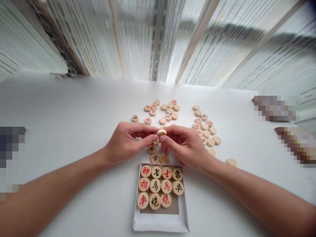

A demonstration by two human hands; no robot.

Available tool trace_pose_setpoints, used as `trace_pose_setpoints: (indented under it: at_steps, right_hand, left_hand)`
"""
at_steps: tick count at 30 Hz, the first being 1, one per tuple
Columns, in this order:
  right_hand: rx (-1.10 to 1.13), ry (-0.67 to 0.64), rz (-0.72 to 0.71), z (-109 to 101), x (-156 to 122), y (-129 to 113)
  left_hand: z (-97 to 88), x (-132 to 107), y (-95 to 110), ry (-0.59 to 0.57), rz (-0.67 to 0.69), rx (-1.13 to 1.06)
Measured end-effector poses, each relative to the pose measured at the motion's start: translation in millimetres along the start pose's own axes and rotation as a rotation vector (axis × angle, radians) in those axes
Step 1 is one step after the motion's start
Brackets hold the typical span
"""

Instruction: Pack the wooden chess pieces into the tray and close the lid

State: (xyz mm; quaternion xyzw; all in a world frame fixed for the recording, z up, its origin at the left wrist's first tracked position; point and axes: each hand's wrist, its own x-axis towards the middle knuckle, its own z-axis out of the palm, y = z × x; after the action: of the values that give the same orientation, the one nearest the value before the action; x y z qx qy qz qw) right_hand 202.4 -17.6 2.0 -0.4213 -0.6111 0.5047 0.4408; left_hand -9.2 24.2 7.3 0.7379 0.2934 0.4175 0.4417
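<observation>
My left hand point(128, 140) and my right hand point(185, 143) meet above the white table point(74, 131). Both pinch one round wooden chess piece point(162, 132) between fingertips, its edge toward me. Just below the hands lies an open white box point(160, 222) holding several wooden pieces point(156, 184) in rows, marked with red or black characters. More loose pieces point(168, 112) are scattered on the table beyond the hands, and some point(206, 131) lie to the right. A few pieces point(155, 158) sit between my hands and the box.
A wall of pale vertical slats point(172, 39) rises behind the table's far edge. Blurred-out patches sit at the left edge point(12, 158) and at the right point(276, 107). One stray piece point(231, 162) lies by my right forearm.
</observation>
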Motion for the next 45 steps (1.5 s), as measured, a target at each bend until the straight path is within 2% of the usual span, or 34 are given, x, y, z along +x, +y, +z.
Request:
trace_pose_setpoints:
  at_steps: [6, 8, 17, 24, 38, 45]
  right_hand:
    - [0.003, -0.01, 0.02, -0.3, -1.0, -5.6]
    - [-0.005, -0.006, 0.016, -0.4, -1.1, -6.5]
    - [-0.054, -0.04, -0.095, -1.1, -1.1, -6.7]
    - [-0.113, -0.045, -0.169, -2.5, -4.3, -5.1]
    - [-0.146, -0.013, -0.159, -1.4, -3.6, -4.8]
    - [-0.004, -0.02, -0.097, -0.3, -2.2, -5.6]
  left_hand:
    - [-0.1, -2.7, 0.3, 0.017, 0.228, 0.258]
    - [0.2, -3.4, -0.2, 0.019, 0.261, 0.3]
    - [1.9, -3.0, 2.4, 0.058, 0.209, 0.236]
    - [1.9, -3.3, 0.6, 0.073, 0.267, 0.231]
    - [1.0, -4.4, 2.0, 0.05, 0.264, 0.25]
    - [1.1, -3.0, 1.3, 0.045, 0.256, 0.227]
